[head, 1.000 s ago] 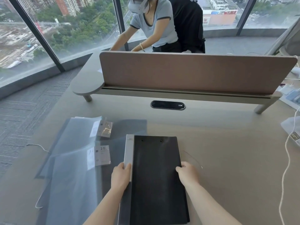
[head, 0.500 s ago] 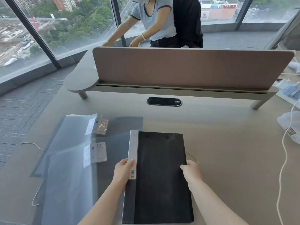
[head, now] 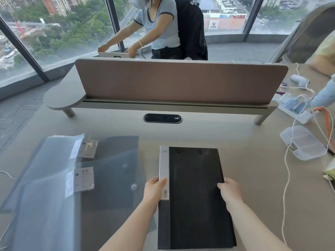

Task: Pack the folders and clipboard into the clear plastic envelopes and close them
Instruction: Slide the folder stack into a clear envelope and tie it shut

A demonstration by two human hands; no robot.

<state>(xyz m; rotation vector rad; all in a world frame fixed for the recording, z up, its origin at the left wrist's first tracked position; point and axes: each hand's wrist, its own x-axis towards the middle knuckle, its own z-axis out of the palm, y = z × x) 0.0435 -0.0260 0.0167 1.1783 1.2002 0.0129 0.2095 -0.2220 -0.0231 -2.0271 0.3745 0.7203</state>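
A black clipboard with a white label strip along its left edge lies flat on the desk in front of me. My left hand grips its left edge over the strip, and my right hand grips its right edge. To the left lie clear plastic envelopes: a grey one with a snap button, and paler ones overlapping it, with paper labels. No folder shows apart from these.
A pink divider screen on a raised shelf crosses the desk ahead, a black cable port below it. A clear compartment box, white cables and an orange cord lie at right. Another person works behind the screen.
The clipboard, held in both hands, has shifted to the right, off the grey envelope, whose snap button now shows. The view has tilted up a little.
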